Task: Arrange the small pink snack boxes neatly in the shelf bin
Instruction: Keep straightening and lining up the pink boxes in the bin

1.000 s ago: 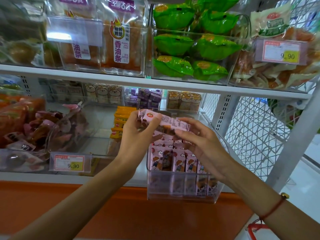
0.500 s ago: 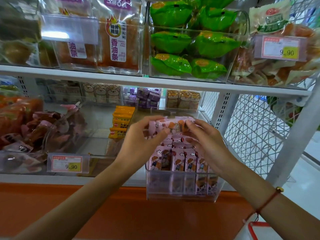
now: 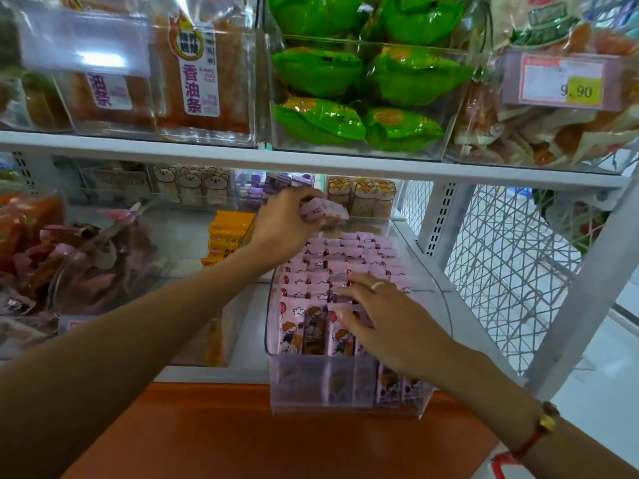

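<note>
A clear plastic bin (image 3: pixel 345 385) juts out from the lower shelf, filled with several rows of small pink snack boxes (image 3: pixel 311 271) standing upright. My left hand (image 3: pixel 283 226) is raised over the back of the bin and grips a few pink boxes (image 3: pixel 325 212). My right hand (image 3: pixel 383 319) lies flat with straight fingers on the tops of the front boxes, covering the front right ones.
Yellow packs (image 3: pixel 226 233) stand left of the bin, and a bin of dark wrapped snacks (image 3: pixel 86 257) further left. The shelf board above (image 3: pixel 311 160) carries green bags (image 3: pixel 356 81) and noodle packs. A wire mesh panel (image 3: pixel 511 278) closes the right side.
My left hand has carried the held boxes up and back over the bin's rear. My right hand let go of them and dropped flat onto the front rows. The camera moved closer.
</note>
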`<state>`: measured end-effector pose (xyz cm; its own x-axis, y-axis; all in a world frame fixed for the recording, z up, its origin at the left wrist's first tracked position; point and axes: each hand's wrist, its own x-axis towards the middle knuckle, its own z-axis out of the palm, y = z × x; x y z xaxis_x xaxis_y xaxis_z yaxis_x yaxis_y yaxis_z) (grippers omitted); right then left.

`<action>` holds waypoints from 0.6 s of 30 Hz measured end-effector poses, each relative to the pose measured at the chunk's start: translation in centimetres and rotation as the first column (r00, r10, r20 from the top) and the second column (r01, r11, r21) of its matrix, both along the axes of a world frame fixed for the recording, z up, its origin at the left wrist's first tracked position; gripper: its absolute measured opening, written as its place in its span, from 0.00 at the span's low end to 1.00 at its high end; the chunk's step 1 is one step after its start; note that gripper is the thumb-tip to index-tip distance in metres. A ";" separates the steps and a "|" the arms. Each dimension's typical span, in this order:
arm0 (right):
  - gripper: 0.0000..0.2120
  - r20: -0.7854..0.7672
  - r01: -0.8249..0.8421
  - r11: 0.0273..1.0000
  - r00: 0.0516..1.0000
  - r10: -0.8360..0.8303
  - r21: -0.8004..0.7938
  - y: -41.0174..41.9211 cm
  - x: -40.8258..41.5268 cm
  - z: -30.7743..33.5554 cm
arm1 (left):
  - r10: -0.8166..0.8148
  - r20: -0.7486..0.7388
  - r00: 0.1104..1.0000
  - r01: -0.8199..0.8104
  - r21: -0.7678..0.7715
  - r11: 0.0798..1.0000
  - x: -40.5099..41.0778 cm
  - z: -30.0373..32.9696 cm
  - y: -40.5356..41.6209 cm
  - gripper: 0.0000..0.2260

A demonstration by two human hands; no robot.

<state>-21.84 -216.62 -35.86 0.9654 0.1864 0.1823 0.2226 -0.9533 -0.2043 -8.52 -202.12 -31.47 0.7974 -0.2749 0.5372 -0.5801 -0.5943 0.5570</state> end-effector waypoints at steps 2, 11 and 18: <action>0.22 0.011 -0.011 1.000 1.000 0.011 -0.007 -0.2 0.0 0.0 | 0.007 0.013 1.000 -0.009 0.114 0.993 1.5 -0.1 -0.8 0.18; 0.21 0.192 -0.125 0.990 0.975 0.110 0.068 -1.0 -0.1 -0.3 | -0.080 -0.066 0.995 0.103 0.562 0.821 5.5 1.6 -1.6 0.20; 0.18 0.245 -0.218 0.973 0.950 0.195 0.069 -1.5 -2.1 -0.8 | -0.108 -0.080 0.991 0.131 0.388 0.912 6.6 -0.1 -3.3 0.14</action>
<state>-23.93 -218.10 -36.64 0.8351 0.3484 0.4256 0.4653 -0.8602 -0.2087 -1.97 -205.44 -31.55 0.7709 -0.5493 0.3225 -0.6353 -0.6993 0.3275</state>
